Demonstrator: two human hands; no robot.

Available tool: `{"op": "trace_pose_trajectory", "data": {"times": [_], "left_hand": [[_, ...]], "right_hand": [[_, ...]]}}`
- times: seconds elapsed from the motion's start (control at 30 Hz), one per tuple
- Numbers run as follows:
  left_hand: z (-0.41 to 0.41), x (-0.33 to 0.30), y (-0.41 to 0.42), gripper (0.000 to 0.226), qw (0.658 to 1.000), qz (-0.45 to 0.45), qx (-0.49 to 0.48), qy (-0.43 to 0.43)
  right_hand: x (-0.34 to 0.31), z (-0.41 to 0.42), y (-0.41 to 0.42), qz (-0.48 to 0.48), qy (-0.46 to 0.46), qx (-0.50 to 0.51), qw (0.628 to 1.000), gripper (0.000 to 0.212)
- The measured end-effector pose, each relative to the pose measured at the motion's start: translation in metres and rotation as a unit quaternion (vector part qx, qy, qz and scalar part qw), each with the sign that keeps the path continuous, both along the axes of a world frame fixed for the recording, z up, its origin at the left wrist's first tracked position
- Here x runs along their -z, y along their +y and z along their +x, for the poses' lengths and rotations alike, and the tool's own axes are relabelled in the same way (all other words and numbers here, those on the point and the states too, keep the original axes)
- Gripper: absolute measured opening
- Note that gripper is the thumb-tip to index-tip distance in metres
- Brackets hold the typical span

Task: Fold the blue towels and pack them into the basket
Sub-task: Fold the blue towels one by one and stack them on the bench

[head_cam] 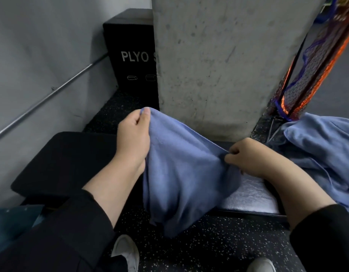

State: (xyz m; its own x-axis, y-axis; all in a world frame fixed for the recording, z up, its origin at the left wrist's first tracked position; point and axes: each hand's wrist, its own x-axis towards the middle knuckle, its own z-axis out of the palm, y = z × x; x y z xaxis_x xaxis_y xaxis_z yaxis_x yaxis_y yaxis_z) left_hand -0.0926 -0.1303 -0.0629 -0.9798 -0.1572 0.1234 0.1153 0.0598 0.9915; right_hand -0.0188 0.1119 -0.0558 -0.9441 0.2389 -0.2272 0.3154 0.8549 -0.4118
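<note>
In front of a grey concrete pillar point(218, 65), above a dark speckled floor point(209, 242): one blue towel point(181, 173), held up between two bare hands.

Left hand point(133, 136): raised, thumb and fingers pinching the towel's upper left corner; the corner tip shows just above the thumb. Black sleeve point(67, 232) pushed back on the forearm.

Right hand point(246, 156): lower than the left, fingers curled, gripping a bunched fold of the towel's upper edge at its right side.

Towel position relative to grips: top edge slopes down from the left pinch to the right grip; the body hangs below and between both hands in loose folds, its lower end dangling above the floor, near a white shoe point(126, 252).

Further blue towels point(323, 146): a loose, unfolded heap at the right, just beyond the right forearm, resting beside and partly over a padded bench point(248, 197).

Other items: black box point(130, 55) lettered "PLYO", behind the pillar at left; black pad point(59, 163) under the left forearm; orange and blue netting point(311, 71) leaning at the pillar's right; metal rail point(52, 95) on the grey wall.
</note>
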Motion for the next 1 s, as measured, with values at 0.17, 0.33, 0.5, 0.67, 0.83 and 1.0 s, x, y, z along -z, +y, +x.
{"op": "trace_pose_trajectory", "data": {"times": [0.17, 0.33, 0.5, 0.67, 0.83, 1.0], "left_hand": [[-0.006, 0.002, -0.02, 0.039, 0.993, -0.114, 0.016, 0.025], [-0.014, 0.003, -0.023, 0.049, 0.991, -0.137, 0.009, 0.008], [-0.021, -0.002, -0.011, 0.045, 0.994, -0.11, -0.002, 0.0], [-0.051, 0.018, 0.002, 0.052, 0.987, -0.071, 0.119, -0.081], [-0.048, 0.06, 0.0, 0.059, 0.844, -0.464, 0.212, -0.168], [-0.031, 0.075, -0.004, 0.041, 0.684, -0.638, 0.271, -0.228]], "right_hand": [[0.0, 0.004, 0.014, -0.038, 0.082, 0.055, 0.994, 0.03], [-0.01, -0.005, 0.011, -0.295, 0.191, 0.15, 0.924, 0.026], [-0.015, -0.024, 0.01, -0.372, 0.296, 0.168, 0.864, 0.02], [0.029, -0.052, 0.024, -0.25, 0.244, 0.06, 0.935, 0.058], [0.078, -0.037, 0.036, -0.054, -0.048, -0.013, 0.997, 0.08], [0.091, -0.022, 0.049, 0.027, -0.043, -0.027, 0.998, 0.011]]}}
